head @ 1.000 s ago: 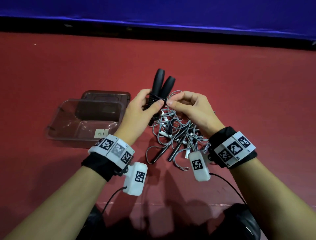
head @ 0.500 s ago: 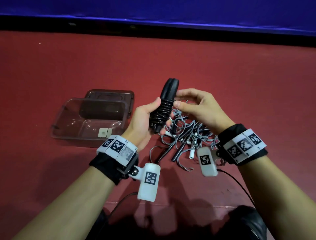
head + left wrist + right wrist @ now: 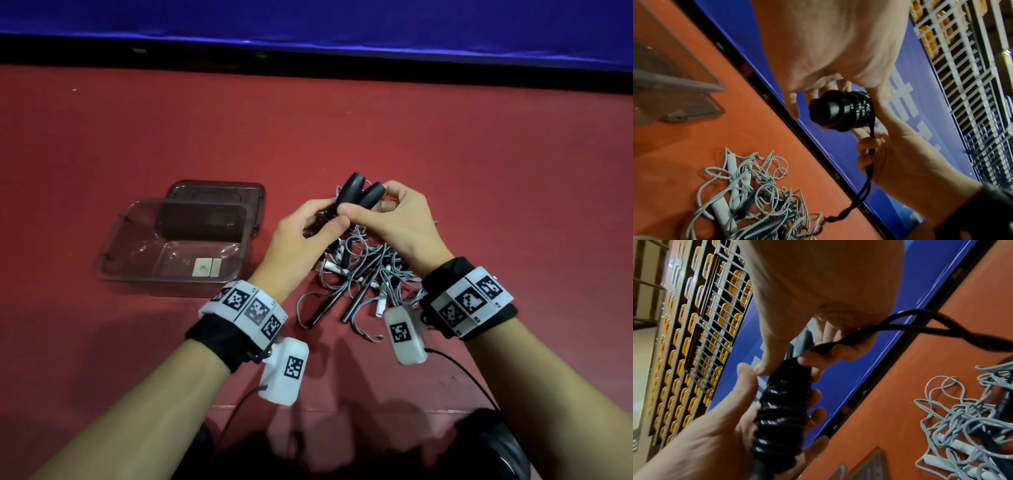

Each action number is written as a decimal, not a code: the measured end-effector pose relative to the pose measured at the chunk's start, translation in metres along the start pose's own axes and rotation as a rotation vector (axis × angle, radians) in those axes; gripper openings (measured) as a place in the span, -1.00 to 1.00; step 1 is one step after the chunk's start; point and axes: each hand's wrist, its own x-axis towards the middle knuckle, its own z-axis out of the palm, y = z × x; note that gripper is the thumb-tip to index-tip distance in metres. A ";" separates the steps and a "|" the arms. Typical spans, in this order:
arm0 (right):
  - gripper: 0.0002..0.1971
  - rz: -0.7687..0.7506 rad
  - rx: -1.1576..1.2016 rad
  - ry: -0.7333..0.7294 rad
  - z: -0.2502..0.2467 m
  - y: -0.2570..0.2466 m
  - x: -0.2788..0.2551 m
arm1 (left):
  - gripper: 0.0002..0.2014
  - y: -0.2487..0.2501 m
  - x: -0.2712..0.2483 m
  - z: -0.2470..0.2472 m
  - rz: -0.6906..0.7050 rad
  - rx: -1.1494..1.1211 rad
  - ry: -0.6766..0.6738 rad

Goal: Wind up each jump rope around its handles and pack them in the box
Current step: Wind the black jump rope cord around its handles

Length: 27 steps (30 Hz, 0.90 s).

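- Red floor [image 3: 479,171] fills the head view: left hand [image 3: 301,240] grips the black handles [image 3: 359,195], coils hidden behind its thumb; clear box [image 3: 171,246] lies left.
- Left wrist: right hand [image 3: 900,155] pinches the black rope [image 3: 869,162]; grey tangle [image 3: 748,194] cut off below.
- Right wrist: the rope's trailing end leaves frame.
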 end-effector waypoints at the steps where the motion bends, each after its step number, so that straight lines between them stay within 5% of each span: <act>1: -0.53 -0.001 -0.017 0.015 0.002 0.000 0.000 | -0.69 0.001 0.001 -0.002 0.016 0.016 -0.005; 5: -0.46 -0.009 -0.076 0.018 0.004 -0.002 0.000 | -0.81 0.005 0.000 -0.006 -0.092 -0.156 0.042; 9: -0.66 -0.089 -0.086 -0.083 0.004 -0.003 -0.002 | -0.67 0.013 0.001 -0.008 -0.315 -0.511 0.077; 15: -0.70 -0.076 -0.010 -0.258 0.006 0.001 -0.002 | -0.69 0.024 -0.001 -0.013 -0.419 -0.626 0.085; 21: -0.70 -0.056 0.078 -0.321 0.005 0.003 0.000 | -0.68 0.028 -0.002 -0.011 -0.473 -0.706 -0.046; 27: -0.61 0.022 0.183 -0.546 -0.001 0.001 -0.002 | -0.60 0.035 -0.007 -0.007 -0.541 -0.818 -0.207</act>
